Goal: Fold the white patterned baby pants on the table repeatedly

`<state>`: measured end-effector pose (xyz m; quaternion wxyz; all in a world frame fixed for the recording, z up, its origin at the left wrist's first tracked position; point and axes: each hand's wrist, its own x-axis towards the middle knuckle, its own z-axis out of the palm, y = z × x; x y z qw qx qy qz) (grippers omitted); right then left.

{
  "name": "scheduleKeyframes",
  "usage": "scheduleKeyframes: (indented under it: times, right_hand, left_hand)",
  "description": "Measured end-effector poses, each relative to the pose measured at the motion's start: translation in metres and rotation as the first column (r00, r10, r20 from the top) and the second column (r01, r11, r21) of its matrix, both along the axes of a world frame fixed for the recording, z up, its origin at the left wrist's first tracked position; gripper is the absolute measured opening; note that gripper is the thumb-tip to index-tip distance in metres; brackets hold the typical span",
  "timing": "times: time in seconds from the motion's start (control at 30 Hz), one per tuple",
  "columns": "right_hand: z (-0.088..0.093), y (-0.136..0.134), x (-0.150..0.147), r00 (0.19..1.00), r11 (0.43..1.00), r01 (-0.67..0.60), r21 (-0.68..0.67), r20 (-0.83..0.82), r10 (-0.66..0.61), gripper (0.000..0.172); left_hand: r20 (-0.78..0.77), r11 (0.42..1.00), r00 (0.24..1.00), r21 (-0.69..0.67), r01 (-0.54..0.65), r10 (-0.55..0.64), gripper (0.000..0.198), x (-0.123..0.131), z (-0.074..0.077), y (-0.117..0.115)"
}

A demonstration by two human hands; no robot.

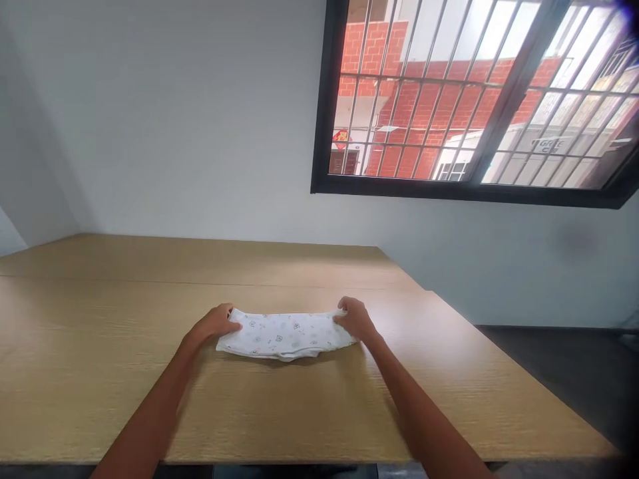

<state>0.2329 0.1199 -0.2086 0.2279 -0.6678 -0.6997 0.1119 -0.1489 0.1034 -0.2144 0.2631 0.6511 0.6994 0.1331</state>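
A small white garment (pixel 284 334) with a faint printed pattern lies folded on the wooden table (pixel 100 346), stretched out sideways. My left hand (pixel 215 323) grips its left end with the fingers closed on the cloth. At the right end, my right hand (pixel 355 317) pinches the fabric the same way. Both forearms reach in from the bottom of the view.
The table runs back to a white wall (pixel 200 133). A black-framed barred window (pixel 474 100) sits high on the right, with a red brick building outside. Dark floor (pixel 564 372) lies beyond the table's right edge.
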Motion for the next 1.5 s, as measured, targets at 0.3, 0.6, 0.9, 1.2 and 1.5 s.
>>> scheduleKeyframes:
  times: [0.3,0.6,0.9,1.2,1.5]
  right_hand:
    - [-0.019,-0.017,-0.096,0.926,0.906,-0.266,0.33,-0.173,0.335,0.007]
    - [-0.049,-0.01,-0.094,0.799,0.827,-0.504,0.25,-0.229,0.557,0.024]
    - [-0.033,-0.027,-0.03,0.834,0.892,-0.435,-0.126,0.318,0.451,0.06]
    - [-0.012,-0.035,-0.06,0.929,0.961,-0.224,-0.165,0.263,0.262,0.065]
    - [-0.032,-0.032,-0.13,0.823,0.838,-0.539,0.08,-0.16,0.545,0.044]
  left_hand:
    - [0.156,0.913,0.907,0.19,0.362,-0.392,0.052,0.125,0.011,-0.024]
    - [-0.037,0.898,0.909,0.146,0.415,-0.414,0.065,0.12,-0.039,-0.011]
    - [-0.183,0.926,0.92,0.09,0.366,-0.345,0.085,0.062,-0.035,-0.027]
    - [-0.244,0.962,0.933,-0.003,0.273,-0.265,0.069,0.048,-0.012,-0.032]
    - [-0.001,0.853,0.862,0.141,0.503,-0.508,0.057,0.125,-0.021,-0.025]
